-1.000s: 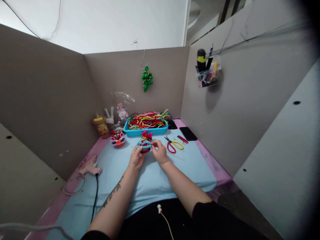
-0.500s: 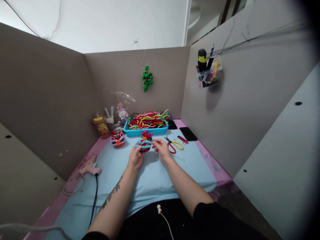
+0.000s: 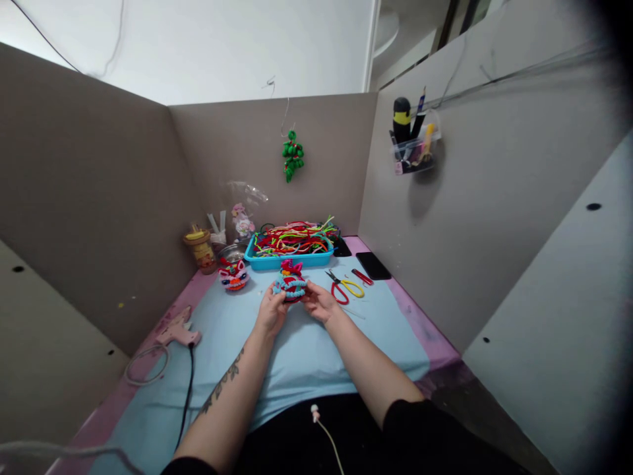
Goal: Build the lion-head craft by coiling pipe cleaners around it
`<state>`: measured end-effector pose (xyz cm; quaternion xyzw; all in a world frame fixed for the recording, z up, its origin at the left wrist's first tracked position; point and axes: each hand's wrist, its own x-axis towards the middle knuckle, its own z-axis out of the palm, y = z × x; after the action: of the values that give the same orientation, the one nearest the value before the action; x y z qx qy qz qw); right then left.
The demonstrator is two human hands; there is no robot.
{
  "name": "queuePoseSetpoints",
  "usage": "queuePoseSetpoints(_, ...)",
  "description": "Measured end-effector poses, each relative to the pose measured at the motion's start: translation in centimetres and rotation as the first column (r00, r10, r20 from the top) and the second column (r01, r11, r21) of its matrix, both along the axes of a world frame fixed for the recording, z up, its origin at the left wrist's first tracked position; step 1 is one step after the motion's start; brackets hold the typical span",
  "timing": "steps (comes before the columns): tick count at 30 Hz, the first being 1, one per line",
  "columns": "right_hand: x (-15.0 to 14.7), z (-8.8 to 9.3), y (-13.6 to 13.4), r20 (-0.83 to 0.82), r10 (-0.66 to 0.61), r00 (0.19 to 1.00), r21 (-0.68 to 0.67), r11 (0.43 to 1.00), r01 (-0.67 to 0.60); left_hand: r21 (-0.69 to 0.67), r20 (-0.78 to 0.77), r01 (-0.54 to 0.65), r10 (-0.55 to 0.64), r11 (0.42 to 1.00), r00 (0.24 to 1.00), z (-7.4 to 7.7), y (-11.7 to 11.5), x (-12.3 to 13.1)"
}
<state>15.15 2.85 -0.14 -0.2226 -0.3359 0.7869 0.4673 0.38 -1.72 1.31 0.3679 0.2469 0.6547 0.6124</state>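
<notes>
A small blue and red pipe-cleaner piece (image 3: pixel 291 287) is held between my two hands above the table cloth. My left hand (image 3: pixel 271 310) grips its left side, thumb in front. On its right side, the fingers of my right hand (image 3: pixel 319 302) are closed against the edge. Just behind it shows a pink and red fuzzy figure (image 3: pixel 291 267), partly covered by the held piece. A finished-looking red, pink and orange animal head (image 3: pixel 234 276) sits to the left. Scissors (image 3: pixel 346 287) with red and yellow handles lie to the right of my right hand.
A blue tray (image 3: pixel 289 261) heaped with coloured pipe cleaners stands at the back. A phone (image 3: pixel 373 266) and a red cutter (image 3: pixel 362 277) lie on the right. On the left are a pink glue gun (image 3: pixel 179 330) with its cord and a brown cup (image 3: pixel 202 251). Partitions enclose the table.
My right hand has come in from just beside the blue and red piece to grip its right side. The piece has shifted slightly right and turned, showing more red.
</notes>
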Motion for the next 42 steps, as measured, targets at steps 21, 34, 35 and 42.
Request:
queuePoseSetpoints(21,-0.3,0.0,-0.3,0.078,-0.185,0.98,0.048,0.982,0.181,0.005,-0.014,-0.08,0.08,0.997,0.997,-0.1,-0.1,0.4)
queuePoseSetpoints(34,-0.1,0.0,-0.2,0.326,-0.656,0.681,0.728,0.633,0.262,-0.115,-0.189,-0.257,0.233,0.959,0.954,-0.9,0.1,1.2)
queuePoseSetpoints(35,-0.1,0.0,-0.3,0.332,-0.688,0.646,0.767,0.595,0.239,-0.136,-0.2,-0.315,0.285,0.939,0.937,-1.2,0.3,1.1)
queuePoseSetpoints(42,-1.7,-0.1,-1.9,0.192,-0.899,0.395,0.969,0.239,0.071,-0.137,-0.186,-0.475,0.448,0.87,0.874,-2.5,1.2,0.9)
